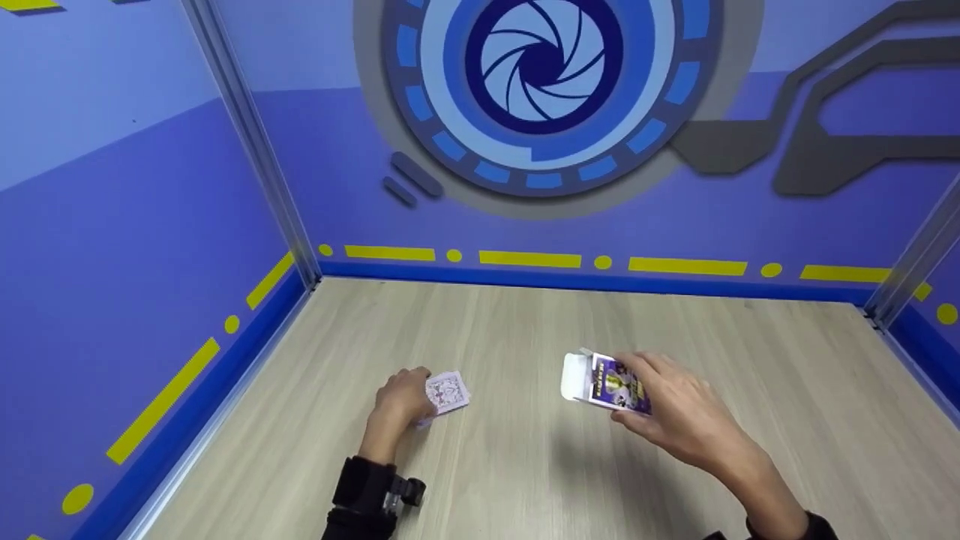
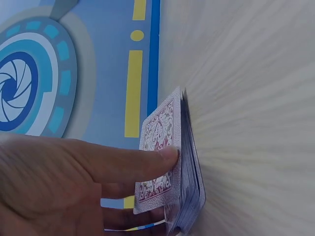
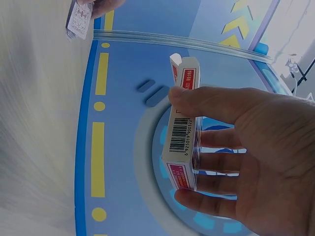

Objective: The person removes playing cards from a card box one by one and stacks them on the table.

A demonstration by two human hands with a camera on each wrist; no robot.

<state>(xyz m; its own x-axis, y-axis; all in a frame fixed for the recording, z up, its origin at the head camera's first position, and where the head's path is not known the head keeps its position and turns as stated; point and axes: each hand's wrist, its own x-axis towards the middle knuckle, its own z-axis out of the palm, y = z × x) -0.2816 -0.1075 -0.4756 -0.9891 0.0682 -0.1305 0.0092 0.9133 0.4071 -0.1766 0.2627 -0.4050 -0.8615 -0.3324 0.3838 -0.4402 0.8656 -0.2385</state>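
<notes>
A deck of playing cards [image 1: 448, 392] with red-and-white patterned backs is in my left hand [image 1: 403, 395], low over the table. In the left wrist view the thumb lies across the top card of the deck [image 2: 158, 137], the other fingers reach behind it, and the card edges fan slightly apart. My right hand [image 1: 686, 409] grips a purple-and-white card box [image 1: 619, 384] above the table, to the right of the deck. The box's white end flap stands open toward the left. Its barcode side [image 3: 180, 135] faces the right wrist camera, with the thumb pressed along it.
Both hands are over a light wood-grain table [image 1: 517, 450]. A blue-purple back wall [image 1: 322, 165] with yellow dashes and a round emblem rises behind it. A second blue wall [image 1: 97, 300] borders the left side, and metal posts [image 1: 251, 142] stand at the corners.
</notes>
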